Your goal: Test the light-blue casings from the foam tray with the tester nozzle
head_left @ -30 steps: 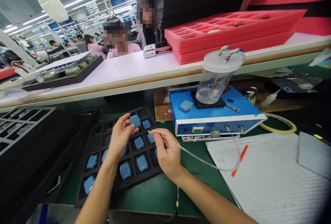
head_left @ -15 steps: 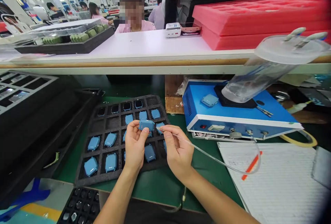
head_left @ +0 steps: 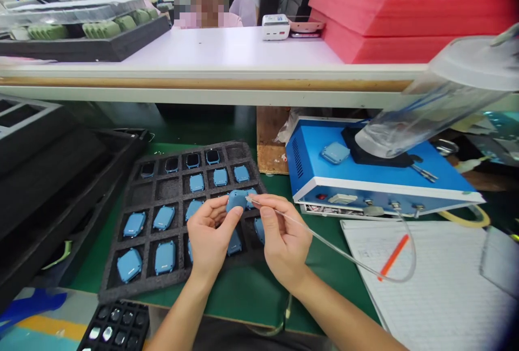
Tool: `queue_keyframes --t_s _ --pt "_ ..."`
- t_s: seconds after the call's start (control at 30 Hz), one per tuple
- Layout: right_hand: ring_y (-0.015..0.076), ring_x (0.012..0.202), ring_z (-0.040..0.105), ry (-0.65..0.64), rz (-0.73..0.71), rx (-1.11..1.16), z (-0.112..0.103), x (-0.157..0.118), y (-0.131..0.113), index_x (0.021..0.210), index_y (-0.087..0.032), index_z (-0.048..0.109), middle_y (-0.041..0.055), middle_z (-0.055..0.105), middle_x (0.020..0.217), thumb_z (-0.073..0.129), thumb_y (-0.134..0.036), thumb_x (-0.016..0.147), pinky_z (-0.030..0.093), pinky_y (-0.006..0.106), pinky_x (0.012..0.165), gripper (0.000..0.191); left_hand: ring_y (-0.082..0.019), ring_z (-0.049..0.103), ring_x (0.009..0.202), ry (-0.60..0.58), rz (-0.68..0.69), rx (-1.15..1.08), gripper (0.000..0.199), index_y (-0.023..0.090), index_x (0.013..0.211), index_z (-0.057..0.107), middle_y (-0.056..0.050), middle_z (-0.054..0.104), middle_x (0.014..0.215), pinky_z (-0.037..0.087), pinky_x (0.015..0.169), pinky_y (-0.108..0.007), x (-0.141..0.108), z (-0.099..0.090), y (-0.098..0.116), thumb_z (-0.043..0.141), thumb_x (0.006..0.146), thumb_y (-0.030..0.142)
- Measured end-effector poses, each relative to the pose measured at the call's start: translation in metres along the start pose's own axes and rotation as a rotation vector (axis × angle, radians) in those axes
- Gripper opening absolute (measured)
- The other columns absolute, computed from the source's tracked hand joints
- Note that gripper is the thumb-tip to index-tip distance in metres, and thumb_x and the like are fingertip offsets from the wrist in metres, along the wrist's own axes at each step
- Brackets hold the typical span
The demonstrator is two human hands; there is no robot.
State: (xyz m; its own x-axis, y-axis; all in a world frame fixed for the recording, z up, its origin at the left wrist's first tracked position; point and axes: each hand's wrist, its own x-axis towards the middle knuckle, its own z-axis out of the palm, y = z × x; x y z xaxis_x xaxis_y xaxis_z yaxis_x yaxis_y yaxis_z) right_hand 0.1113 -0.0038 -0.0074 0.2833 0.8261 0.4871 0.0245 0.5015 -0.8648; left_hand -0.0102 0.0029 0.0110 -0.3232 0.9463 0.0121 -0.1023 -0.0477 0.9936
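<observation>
Left grip [head_left: 211, 232] pinching blue case [head_left: 237, 198], tube tip [head_left: 248, 199] touching

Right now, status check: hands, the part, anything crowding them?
Left hand pinching a blue watch case. Right hand holding clear tube, tip at the case. Black foam tray directly beneath; blue tester box to the right, apart.

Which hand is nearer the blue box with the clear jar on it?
Right. The right hand is just left of the blue box; the left hand is farther left, over the black tray.
</observation>
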Motion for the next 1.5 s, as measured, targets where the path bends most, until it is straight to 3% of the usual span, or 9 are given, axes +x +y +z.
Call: queue_keyframes --t_s 0.37,1.5 --pt "0.0219 0.104 0.073 -0.008 -0.012 -0.022 -0.0016 -0.0016 0.0032 0.105 -0.026 0.071 0.0062 0.075 0.106 0.057 -0.02 0.101 0.061 0.041 0.092 0.016 -0.021 0.078 0.076 0.004 0.077 0.052 0.023 0.018 0.087 0.079 -0.007 0.081 0.085 0.063 0.072 -0.029 -0.0024 0.0024 0.0002 0.088 0.068 0.026" --pt "0.0188 0.103 0.072 -0.007 -0.023 -0.004 -0.0004 -0.001 0.0032 0.106 -0.024 0.072 0.0059 0.074 0.106 0.057 -0.016 0.101 0.063 0.035 0.088 0.018 -0.017 0.078 0.077 0.0 0.081 0.052 0.021 0.016 0.089 0.078 -0.005 0.082 0.085 0.062 0.073 -0.02 -0.0048 0.0017 0.0007 0.085 0.07 0.021"
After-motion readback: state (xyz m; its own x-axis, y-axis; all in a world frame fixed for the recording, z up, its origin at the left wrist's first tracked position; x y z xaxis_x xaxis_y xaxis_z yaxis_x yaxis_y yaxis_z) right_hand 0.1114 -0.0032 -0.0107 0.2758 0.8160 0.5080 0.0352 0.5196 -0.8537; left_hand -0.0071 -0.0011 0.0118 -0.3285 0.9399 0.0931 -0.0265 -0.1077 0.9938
